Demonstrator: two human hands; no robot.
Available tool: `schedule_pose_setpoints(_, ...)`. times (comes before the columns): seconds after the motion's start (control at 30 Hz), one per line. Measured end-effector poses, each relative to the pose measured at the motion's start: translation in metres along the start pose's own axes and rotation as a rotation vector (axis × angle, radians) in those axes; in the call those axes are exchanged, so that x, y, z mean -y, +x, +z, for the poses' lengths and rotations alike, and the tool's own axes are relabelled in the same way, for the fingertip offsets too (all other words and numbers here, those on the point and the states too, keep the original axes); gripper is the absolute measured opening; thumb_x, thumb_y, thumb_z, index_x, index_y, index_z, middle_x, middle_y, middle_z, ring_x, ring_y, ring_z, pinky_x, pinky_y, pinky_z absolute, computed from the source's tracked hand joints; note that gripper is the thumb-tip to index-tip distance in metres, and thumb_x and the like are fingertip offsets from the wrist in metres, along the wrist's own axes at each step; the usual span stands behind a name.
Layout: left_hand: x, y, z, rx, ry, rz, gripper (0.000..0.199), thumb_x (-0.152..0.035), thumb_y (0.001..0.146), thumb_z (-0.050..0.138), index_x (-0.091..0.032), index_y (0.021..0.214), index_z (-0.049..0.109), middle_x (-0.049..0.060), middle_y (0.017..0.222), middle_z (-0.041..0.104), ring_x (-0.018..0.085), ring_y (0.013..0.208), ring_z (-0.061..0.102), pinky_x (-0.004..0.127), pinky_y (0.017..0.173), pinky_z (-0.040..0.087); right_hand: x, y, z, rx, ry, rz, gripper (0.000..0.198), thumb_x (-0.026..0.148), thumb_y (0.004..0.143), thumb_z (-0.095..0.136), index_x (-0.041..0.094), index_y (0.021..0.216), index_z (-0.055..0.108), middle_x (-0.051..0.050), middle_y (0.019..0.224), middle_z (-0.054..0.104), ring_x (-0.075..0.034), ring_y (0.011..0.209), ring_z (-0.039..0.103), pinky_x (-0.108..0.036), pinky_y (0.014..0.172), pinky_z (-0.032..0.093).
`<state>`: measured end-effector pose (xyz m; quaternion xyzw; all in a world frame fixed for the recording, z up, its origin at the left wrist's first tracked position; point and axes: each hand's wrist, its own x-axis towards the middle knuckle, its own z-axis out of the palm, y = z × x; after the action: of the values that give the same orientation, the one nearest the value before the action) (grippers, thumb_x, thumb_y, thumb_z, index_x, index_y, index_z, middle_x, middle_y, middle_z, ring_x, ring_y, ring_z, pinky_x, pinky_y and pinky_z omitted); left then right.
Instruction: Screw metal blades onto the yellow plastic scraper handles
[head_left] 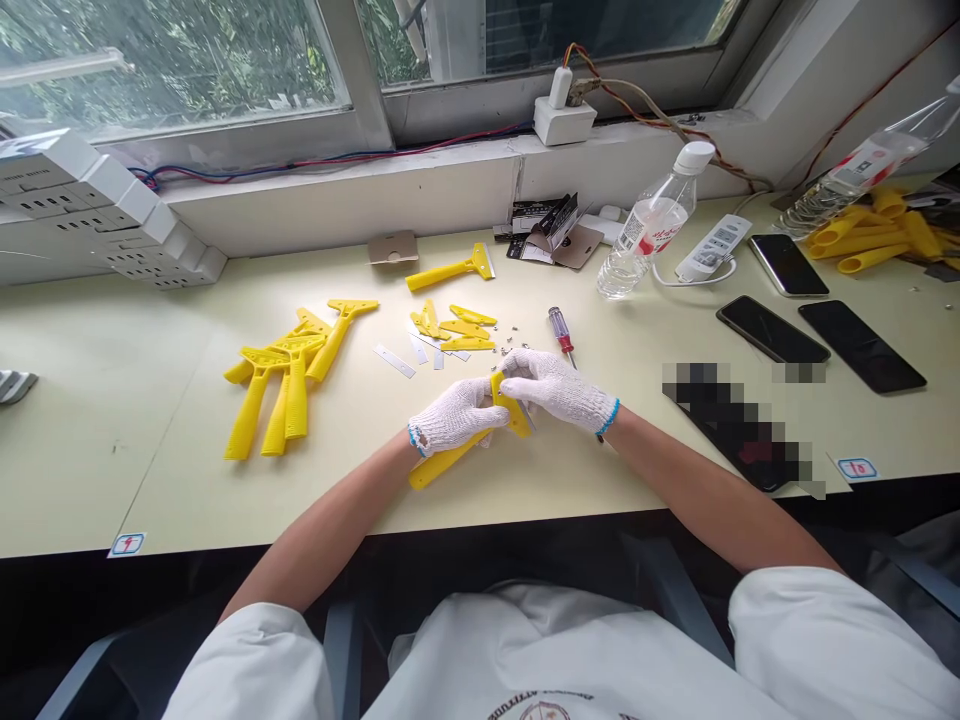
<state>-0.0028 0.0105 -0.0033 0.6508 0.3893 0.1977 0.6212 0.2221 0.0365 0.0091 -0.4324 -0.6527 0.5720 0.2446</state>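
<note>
Yellow scraper [444,466] grasped by the left hand [454,417] and right hand [559,388], just below the frame's centre.
The left hand grips it near the neck; the right clasps its head (both wear white knit gloves). Beyond lie a screwdriver [559,329], small yellow pieces [465,328], a heap of yellow handles [256,412] at centre left, and a bottle [646,228] upper right.

bright daylight from window [172,60], stretched edges; partly pixelated
</note>
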Motion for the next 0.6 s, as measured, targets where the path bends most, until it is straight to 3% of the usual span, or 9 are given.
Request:
schedule_pose_setpoints(0.17,0.002,-0.001,-0.001,0.026,0.038,-0.027,0.018,-0.034,0.096,0.069,-0.020,0.108,0.073,0.001,0.083,0.077,0.017,0.063,0.070,0.031,0.069,0.058,-0.004,0.001,0.004,-0.016,-0.068,-0.007,0.027,0.038,0.082,0.071,0.017,0.097,0.065,-0.002,0.089,0.067,-0.015,0.080,0.061,-0.027,0.069,0.047)
schedule_pose_setpoints(0.27,-0.006,-0.007,-0.002,0.011,0.189,-0.033,0.021,-0.037,0.098,0.068,-0.021,0.110,0.068,0.000,0.081,0.074,0.018,0.067,0.070,0.031,0.069,0.055,-0.006,0.003,0.004,-0.053,-0.078,-0.009,0.028,0.040,0.081,0.069,0.017,0.096,0.065,-0.003,0.091,0.067,-0.015,0.082,0.059,-0.027,0.071,0.046)
schedule_pose_setpoints(0.4,-0.013,-0.015,0.000,-0.092,0.543,0.031,0.054,-0.032,0.095,0.069,-0.020,0.146,0.054,-0.006,0.077,0.067,0.019,0.065,0.063,0.031,0.067,0.047,-0.007,0.005,-0.002,-0.109,-0.117,-0.008,0.031,0.044,0.082,0.068,0.016,0.097,0.066,-0.002,0.089,0.064,-0.015,0.080,0.056,-0.028,0.071,0.043)
schedule_pose_setpoints(0.47,-0.009,-0.017,0.003,-0.161,0.650,0.069,0.070,-0.027,0.095,0.064,-0.019,0.160,0.041,-0.003,0.086,0.073,0.021,0.072,0.068,0.032,0.073,0.050,-0.008,0.006,-0.005,-0.142,-0.151,-0.009,0.031,0.045,0.083,0.067,0.017,0.095,0.065,-0.001,0.084,0.061,-0.014,0.077,0.052,-0.027,0.069,0.040)
schedule_pose_setpoints(0.6,0.002,-0.016,0.008,-0.230,0.751,0.090,0.069,-0.024,0.099,0.060,-0.022,0.164,0.035,0.008,0.117,0.083,0.027,0.089,0.079,0.037,0.082,0.056,-0.011,0.006,-0.007,-0.154,-0.163,0.029,0.029,0.044,0.087,0.065,0.017,0.099,0.065,-0.001,0.084,0.061,-0.013,0.072,0.050,-0.027,0.064,0.039)
